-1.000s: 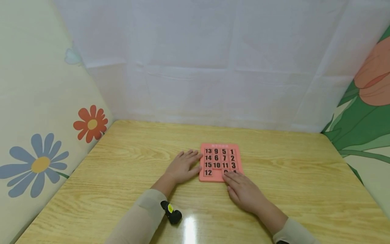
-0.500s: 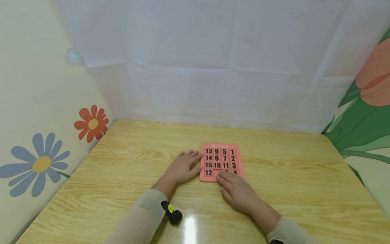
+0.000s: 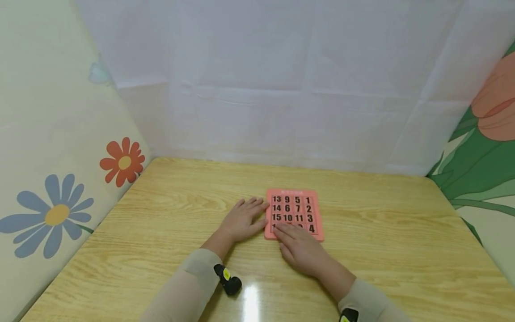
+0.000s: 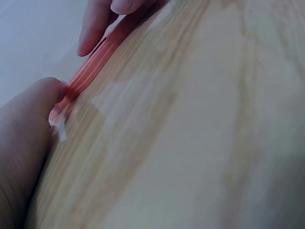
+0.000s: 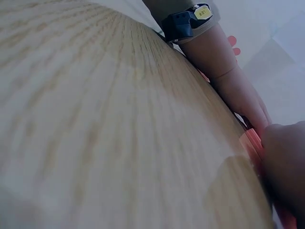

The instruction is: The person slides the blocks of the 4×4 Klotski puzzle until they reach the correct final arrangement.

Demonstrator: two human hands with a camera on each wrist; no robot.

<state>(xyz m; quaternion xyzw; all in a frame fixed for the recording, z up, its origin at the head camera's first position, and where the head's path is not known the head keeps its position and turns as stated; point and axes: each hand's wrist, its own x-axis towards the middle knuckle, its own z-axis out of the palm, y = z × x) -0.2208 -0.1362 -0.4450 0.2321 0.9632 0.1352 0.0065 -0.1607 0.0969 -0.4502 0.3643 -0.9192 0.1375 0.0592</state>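
Note:
A pink sliding number puzzle (image 3: pixel 298 204) with black numbers lies flat on the wood-grain table. My left hand (image 3: pixel 243 221) rests at its left edge, fingers spread and nearly straight, with the thumb against the side. In the left wrist view, the thumb (image 4: pixel 45 93) meets the puzzle's pink rim. My right hand (image 3: pixel 306 252) reaches over the near edge. Its extended fingers lie on the bottom row and cover most of that row's tiles, though the 4 shows clearly. The right wrist view catches only part of the right hand (image 5: pixel 288 157) beside the pink rim.
Wood-grain table (image 3: pixel 193 183) surrounds the puzzle. A white cloth (image 3: pixel 249 80) hangs at the back, with flower-printed panels left and right. Black devices with yellow labels are strapped to both wrists, the left one (image 3: pixel 229 279) nearer the table's middle.
My right hand has slid left along the bottom row, its fingertips passing from the right-hand tiles to the 12, which is now mostly covered. The 4 is uncovered. My left hand stays at the edge.

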